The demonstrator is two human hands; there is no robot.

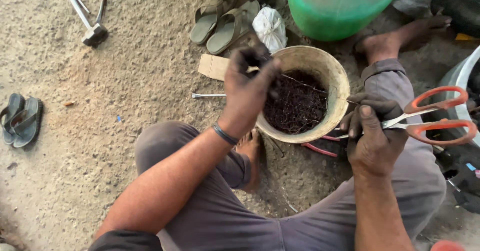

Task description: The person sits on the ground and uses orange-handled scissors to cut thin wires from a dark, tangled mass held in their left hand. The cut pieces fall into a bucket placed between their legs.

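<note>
Two hands are working over one round tan bowl [334, 76], which is sitting on the sandy ground [125, 96] between our bent legs and is holding a dark, wiry tangle of fibres [296, 106]. Our left hand [248, 86] is hovering at the bowl's left rim, its blackened fingers [256, 57] pinching together around a small dark tuft of that material. Our right hand [374, 136] is sitting just beside the bowl's right edge, closing around the middle of a pair of orange-handled scissors [432, 116] whose loops are pointing away to the right; we cannot see the blades clearly. A dark band [224, 134] is circling the left wrist. Farther out, a pair of olive sandals [225, 18] and a knotted white bag [270, 27] are lying above the bowl, beside a big green tub [335, 6]. A second pair of sandals [21, 120] is lying far left.
</note>
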